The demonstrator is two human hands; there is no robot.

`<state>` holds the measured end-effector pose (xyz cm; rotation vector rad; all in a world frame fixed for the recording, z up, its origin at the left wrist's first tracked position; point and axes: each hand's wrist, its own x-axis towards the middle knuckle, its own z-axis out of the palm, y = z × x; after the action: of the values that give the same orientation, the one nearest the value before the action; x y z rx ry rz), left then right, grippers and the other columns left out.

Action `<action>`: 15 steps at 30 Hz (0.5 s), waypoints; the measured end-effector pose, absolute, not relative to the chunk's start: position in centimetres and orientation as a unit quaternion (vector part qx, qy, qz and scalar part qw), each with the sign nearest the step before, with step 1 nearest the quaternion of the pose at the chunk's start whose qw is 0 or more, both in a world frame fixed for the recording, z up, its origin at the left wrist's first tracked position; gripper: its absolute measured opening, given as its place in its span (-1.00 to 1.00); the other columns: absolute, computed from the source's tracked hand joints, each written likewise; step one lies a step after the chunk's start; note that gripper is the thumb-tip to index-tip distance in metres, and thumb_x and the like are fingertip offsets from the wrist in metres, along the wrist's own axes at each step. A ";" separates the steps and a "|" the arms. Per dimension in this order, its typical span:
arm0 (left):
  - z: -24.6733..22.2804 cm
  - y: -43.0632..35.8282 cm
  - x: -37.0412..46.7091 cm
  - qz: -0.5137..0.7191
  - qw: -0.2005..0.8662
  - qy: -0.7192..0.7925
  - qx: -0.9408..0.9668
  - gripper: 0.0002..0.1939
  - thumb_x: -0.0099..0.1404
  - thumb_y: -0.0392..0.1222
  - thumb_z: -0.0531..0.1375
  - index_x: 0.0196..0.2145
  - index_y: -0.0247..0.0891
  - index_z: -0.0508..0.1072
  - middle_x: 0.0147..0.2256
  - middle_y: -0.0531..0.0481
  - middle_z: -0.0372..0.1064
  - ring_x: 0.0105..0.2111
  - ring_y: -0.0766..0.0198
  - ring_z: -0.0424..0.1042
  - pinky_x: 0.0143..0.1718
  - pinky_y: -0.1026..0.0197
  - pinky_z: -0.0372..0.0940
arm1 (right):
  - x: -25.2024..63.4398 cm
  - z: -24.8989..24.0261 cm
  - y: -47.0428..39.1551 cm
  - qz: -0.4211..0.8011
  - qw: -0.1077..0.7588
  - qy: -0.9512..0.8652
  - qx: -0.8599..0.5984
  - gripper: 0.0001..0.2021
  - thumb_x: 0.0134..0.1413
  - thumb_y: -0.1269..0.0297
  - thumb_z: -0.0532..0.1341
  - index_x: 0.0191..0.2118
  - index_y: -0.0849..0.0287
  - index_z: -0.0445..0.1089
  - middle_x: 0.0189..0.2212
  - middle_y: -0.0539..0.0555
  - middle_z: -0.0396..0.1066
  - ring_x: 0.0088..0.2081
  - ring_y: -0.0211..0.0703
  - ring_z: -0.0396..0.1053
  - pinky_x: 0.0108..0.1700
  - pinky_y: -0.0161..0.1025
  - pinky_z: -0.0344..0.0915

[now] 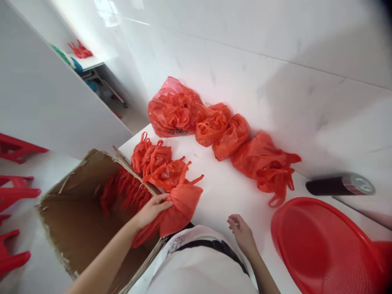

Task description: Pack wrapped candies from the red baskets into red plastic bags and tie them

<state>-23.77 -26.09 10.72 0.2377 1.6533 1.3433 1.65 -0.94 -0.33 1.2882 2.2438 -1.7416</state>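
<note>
My left hand (157,210) is closed on a red plastic bag (182,204) with its handles trailing down. It hangs between the table's edge and an open cardboard box (92,241). My right hand (240,230) hovers near the table's front edge, fingers loosely curled and slightly apart, with nothing seen in them. Beside the box, a row of knotted red bags (159,157) lies on the white table (214,188). More red bags (122,190) are inside the box along its far right side.
Against the tiled wall sit a large bulging red bag (174,108) and several crumpled red bags (229,136). To the right are a red plastic basket (306,245) and a dark cylinder with a metallic end (337,185). Red stools (18,188) stand on the floor at left.
</note>
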 end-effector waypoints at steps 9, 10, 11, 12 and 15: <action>5.3 -45.3 -29.2 0.462 0.301 0.818 -0.164 -0.49 0.03 0.10 0.31 -0.14 -0.27 0.46 -0.27 -0.05 0.56 -0.21 0.08 0.53 -0.16 0.17 0.41 | 0.8 -3.3 -3.2 -0.482 0.150 0.793 0.341 -0.68 0.03 -0.05 0.09 -0.34 0.08 0.40 -0.30 0.07 0.50 -0.28 0.00 0.45 -0.14 -0.11 0.32; 3.9 -46.4 -29.4 0.422 0.278 0.844 -0.179 -0.53 0.05 0.09 0.29 -0.17 -0.27 0.46 -0.31 -0.03 0.56 -0.23 0.08 0.54 -0.20 0.18 0.41 | 1.2 -3.7 -3.3 -0.473 0.162 0.797 0.340 -0.68 0.01 -0.06 0.09 -0.36 0.07 0.40 -0.32 0.07 0.50 -0.28 0.00 0.45 -0.15 -0.11 0.33; 2.5 -47.3 -29.8 0.387 0.260 0.862 -0.196 -0.58 0.07 0.07 0.27 -0.19 -0.28 0.47 -0.35 -0.02 0.56 -0.24 0.06 0.54 -0.24 0.18 0.41 | 1.6 -4.1 -3.3 -0.462 0.172 0.801 0.340 -0.69 0.00 -0.06 0.09 -0.37 0.06 0.40 -0.33 0.07 0.50 -0.29 0.01 0.45 -0.17 -0.12 0.33; 1.0 -48.1 -30.2 0.360 0.248 0.874 -0.214 -0.61 0.09 0.04 0.26 -0.20 -0.28 0.48 -0.37 -0.02 0.55 -0.24 0.02 0.53 -0.26 0.17 0.41 | 2.0 -4.5 -3.3 -0.453 0.180 0.804 0.340 -0.68 -0.01 -0.07 0.09 -0.39 0.05 0.40 -0.34 0.08 0.51 -0.28 0.02 0.45 -0.18 -0.12 0.34; -3.0 -50.0 -31.7 0.290 0.229 0.893 -0.256 -0.65 0.14 -0.05 0.27 -0.18 -0.32 0.50 -0.32 -0.10 0.54 -0.18 -0.07 0.50 -0.23 0.10 0.38 | 2.6 -5.6 -3.2 -0.439 0.202 0.805 0.344 -0.64 -0.05 -0.13 0.09 -0.38 0.03 0.42 -0.29 0.10 0.52 -0.24 0.05 0.47 -0.14 -0.11 0.37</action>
<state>-31.71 -49.96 -2.99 -0.7039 2.4596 0.7993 2.56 -3.18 -5.57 0.9615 2.2482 -1.2271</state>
